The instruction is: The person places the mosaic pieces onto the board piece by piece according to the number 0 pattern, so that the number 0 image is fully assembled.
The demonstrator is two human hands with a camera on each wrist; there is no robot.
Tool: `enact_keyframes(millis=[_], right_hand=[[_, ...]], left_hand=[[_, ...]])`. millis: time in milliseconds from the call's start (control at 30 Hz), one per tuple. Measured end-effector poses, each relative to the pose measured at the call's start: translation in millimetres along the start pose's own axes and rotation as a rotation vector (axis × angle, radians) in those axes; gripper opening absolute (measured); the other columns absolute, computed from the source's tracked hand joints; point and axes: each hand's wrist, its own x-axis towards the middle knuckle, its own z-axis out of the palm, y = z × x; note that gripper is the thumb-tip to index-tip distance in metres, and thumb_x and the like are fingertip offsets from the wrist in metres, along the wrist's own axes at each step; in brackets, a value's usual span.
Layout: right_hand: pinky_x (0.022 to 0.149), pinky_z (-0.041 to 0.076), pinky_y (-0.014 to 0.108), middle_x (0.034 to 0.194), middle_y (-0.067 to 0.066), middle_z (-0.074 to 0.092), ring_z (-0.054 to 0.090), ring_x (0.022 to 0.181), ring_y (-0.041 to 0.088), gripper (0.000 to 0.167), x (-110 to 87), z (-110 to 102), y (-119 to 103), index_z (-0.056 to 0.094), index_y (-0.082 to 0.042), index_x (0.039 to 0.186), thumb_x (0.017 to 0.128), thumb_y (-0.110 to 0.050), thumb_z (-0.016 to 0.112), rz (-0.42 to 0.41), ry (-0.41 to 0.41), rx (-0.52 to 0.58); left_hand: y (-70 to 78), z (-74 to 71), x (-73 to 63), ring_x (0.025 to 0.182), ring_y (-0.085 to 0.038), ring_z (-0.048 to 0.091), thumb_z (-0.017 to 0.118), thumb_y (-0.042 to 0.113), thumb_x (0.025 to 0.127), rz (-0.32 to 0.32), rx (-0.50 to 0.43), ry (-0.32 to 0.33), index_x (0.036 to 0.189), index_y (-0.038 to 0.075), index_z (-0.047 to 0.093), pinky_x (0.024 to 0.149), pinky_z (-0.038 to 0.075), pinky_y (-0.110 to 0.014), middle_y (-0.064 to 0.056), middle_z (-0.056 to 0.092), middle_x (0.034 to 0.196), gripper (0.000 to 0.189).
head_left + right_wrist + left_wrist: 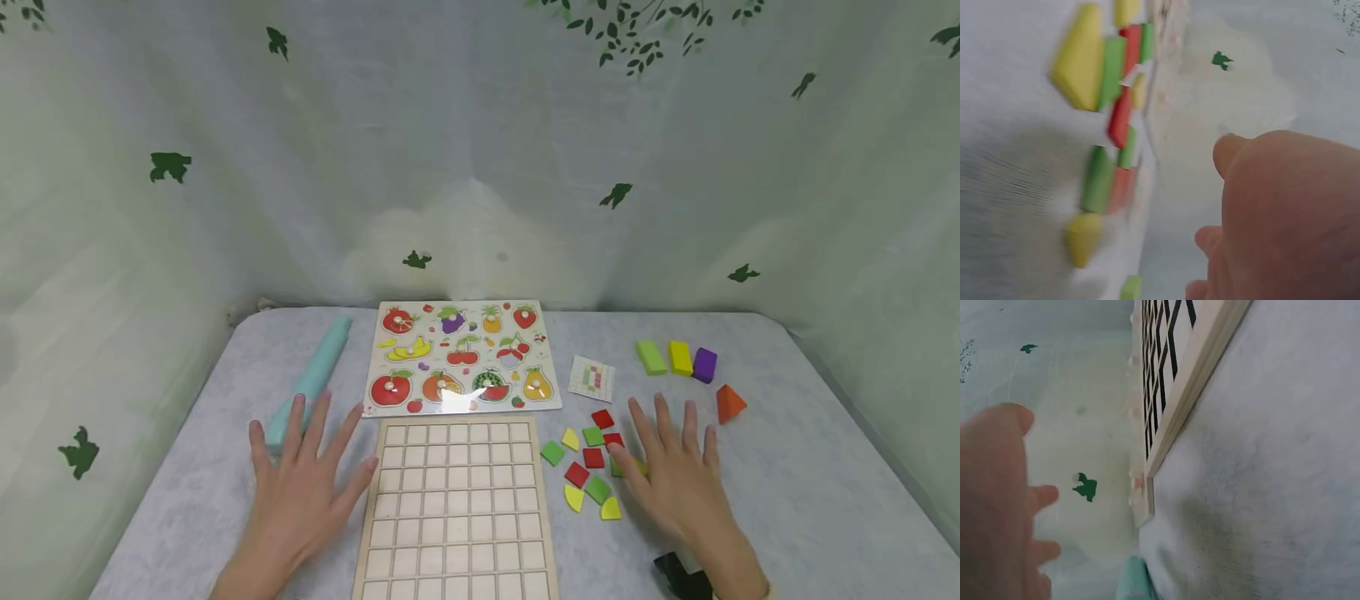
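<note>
My left hand is spread with straight fingers, left of a wooden grid board and over the near end of a teal cylinder. In the left wrist view the hand is raised above the table, nothing in its fingers. My right hand is also spread and holds nothing. Beside its thumb lie loose flat pieces: red squares, green squares and yellow quarter-rounds. It partly covers several of them. The right wrist view shows this hand raised beside those pieces.
A fruit puzzle board lies behind the grid board, with a small patterned card to its right. At the back right are a green block, a yellow block, a purple block and an orange triangular block. A black object is by the right wrist.
</note>
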Motion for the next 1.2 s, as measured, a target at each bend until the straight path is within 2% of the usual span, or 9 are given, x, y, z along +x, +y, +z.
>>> enact_keyframes(millis=[200, 367, 500, 567, 633, 800, 1000, 1067, 1200], right_hand=[[0.113, 0.032, 0.075, 0.165, 0.028, 0.027, 0.021, 0.150, 0.057, 0.079, 19.8, -19.8, -3.7, 0.030, -0.011, 0.163, 0.102, -0.057, 0.051, -0.115, -0.019, 0.056], [0.110, 0.041, 0.070, 0.161, 0.025, 0.038, 0.034, 0.148, 0.049, 0.074, 35.8, -27.7, -14.6, 0.039, -0.007, 0.158, 0.101, -0.047, 0.062, -0.174, -0.064, 0.185], [0.109, 0.048, 0.061, 0.152, 0.019, 0.053, 0.051, 0.138, 0.040, 0.063, 46.6, -19.7, -26.3, 0.050, -0.005, 0.151, 0.100, -0.038, 0.068, -0.235, -0.113, 0.287], [0.107, 0.051, 0.057, 0.145, 0.014, 0.061, 0.058, 0.131, 0.034, 0.057, 49.8, -14.1, -29.9, 0.056, -0.006, 0.146, 0.098, -0.034, 0.070, -0.276, -0.138, 0.327], [0.105, 0.053, 0.053, 0.138, 0.008, 0.065, 0.062, 0.125, 0.029, 0.050, 51.4, -8.5, -31.1, 0.062, -0.008, 0.140, 0.097, -0.032, 0.073, -0.322, -0.159, 0.357], [0.104, 0.054, 0.052, 0.128, 0.003, 0.069, 0.062, 0.118, 0.024, 0.043, 52.7, 1.1, -28.3, 0.069, -0.011, 0.128, 0.092, -0.031, 0.079, -0.424, -0.193, 0.383], [0.106, 0.052, 0.053, 0.128, 0.000, 0.068, 0.058, 0.122, 0.026, 0.043, 54.9, 1.7, -23.0, 0.071, -0.015, 0.125, 0.088, -0.031, 0.084, -0.464, -0.234, 0.353], [0.105, 0.052, 0.052, 0.125, -0.001, 0.068, 0.059, 0.120, 0.024, 0.038, 56.8, 1.4, -21.3, 0.072, -0.015, 0.123, 0.089, -0.027, 0.082, -0.474, -0.231, 0.344], [0.098, 0.055, 0.046, 0.118, -0.004, 0.069, 0.061, 0.111, 0.019, 0.026, 61.1, 2.2, -18.1, 0.074, -0.016, 0.117, 0.092, -0.020, 0.079, -0.487, -0.211, 0.320]], left_hand=[[-4.6, 5.2, 21.6, 0.144, -0.038, 0.041, 0.062, 0.037, 0.101, 0.066, -0.240, 0.008, 0.155, 0.015, 0.046, 0.119, 0.021, -0.067, -0.016, 0.048, 0.155, 0.060], [-3.4, 18.1, 28.8, 0.141, -0.033, 0.048, 0.060, 0.027, 0.105, -0.056, -0.537, -0.071, 0.153, 0.010, 0.047, 0.115, 0.038, -0.058, -0.011, 0.054, 0.149, 0.053], [-0.8, 33.9, 21.5, 0.141, -0.026, 0.049, 0.062, 0.016, 0.103, -0.091, -0.655, -0.061, 0.149, 0.012, 0.050, 0.119, 0.036, -0.024, -0.004, 0.055, 0.147, 0.048], [-2.1, 41.4, 17.0, 0.140, -0.025, 0.049, 0.064, 0.009, 0.100, -0.058, -0.648, -0.042, 0.147, 0.013, 0.052, 0.115, 0.028, -0.007, -0.002, 0.055, 0.146, 0.049], [-4.6, 46.4, 13.2, 0.137, -0.025, 0.052, 0.066, 0.004, 0.096, -0.017, -0.596, -0.011, 0.145, 0.013, 0.054, 0.110, 0.023, 0.000, -0.002, 0.058, 0.143, 0.051], [-13.9, 48.0, 12.3, 0.131, -0.023, 0.053, 0.062, -0.008, 0.082, 0.105, -0.476, 0.025, 0.139, 0.012, 0.060, 0.110, 0.022, -0.002, -0.004, 0.060, 0.139, 0.061], [-25.4, 44.4, 13.8, 0.135, -0.027, 0.047, 0.070, -0.004, 0.079, 0.223, -0.474, -0.068, 0.136, 0.013, 0.064, 0.111, 0.017, -0.002, -0.007, 0.055, 0.145, 0.060], [-27.9, 44.7, 13.4, 0.136, -0.027, 0.046, 0.074, 0.001, 0.079, 0.249, -0.445, -0.085, 0.136, 0.015, 0.066, 0.112, 0.020, -0.006, -0.007, 0.054, 0.147, 0.060], [-29.3, 47.2, 12.8, 0.139, -0.027, 0.045, 0.079, 0.011, 0.079, 0.281, -0.377, -0.096, 0.137, 0.021, 0.068, 0.113, 0.032, -0.032, -0.004, 0.053, 0.151, 0.060]])
